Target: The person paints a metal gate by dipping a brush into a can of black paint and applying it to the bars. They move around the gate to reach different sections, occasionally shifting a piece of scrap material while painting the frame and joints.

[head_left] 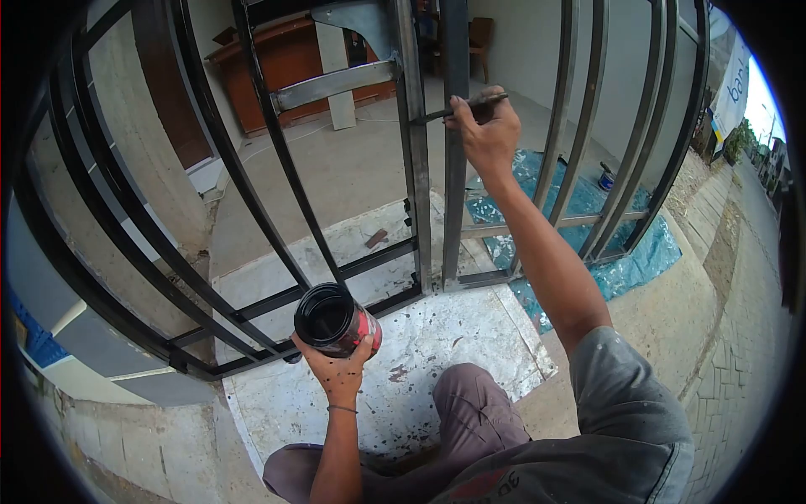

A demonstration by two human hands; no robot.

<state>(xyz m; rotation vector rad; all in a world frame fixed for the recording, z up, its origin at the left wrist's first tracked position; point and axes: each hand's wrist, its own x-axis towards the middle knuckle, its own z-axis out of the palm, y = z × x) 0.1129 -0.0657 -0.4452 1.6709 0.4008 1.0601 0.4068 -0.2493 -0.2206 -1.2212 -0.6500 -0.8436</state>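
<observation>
My left hand (339, 371), spotted with dark paint, is wrapped round a paint can (334, 317) with a red label, its open top showing black paint inside. Pinched in my right hand (489, 139) is a paintbrush (440, 114), its dark tip at the edge of a metal gate post (411, 160). Bars of the left gate panel (220, 147) are coated black. On the right panel (566, 92), most bars look bare grey metal. A grey crossbar (336, 86) on the left panel is also unpainted. The can is low, in front of the left panel's bottom rail.
A paint-spotted white sheet (470, 336) lies under my knees. Behind the right panel, a blue-green tarp (617, 244) holds a small can (606, 178). Inside stands a brown wooden counter (277, 80). A paved street (747, 336) runs along the right.
</observation>
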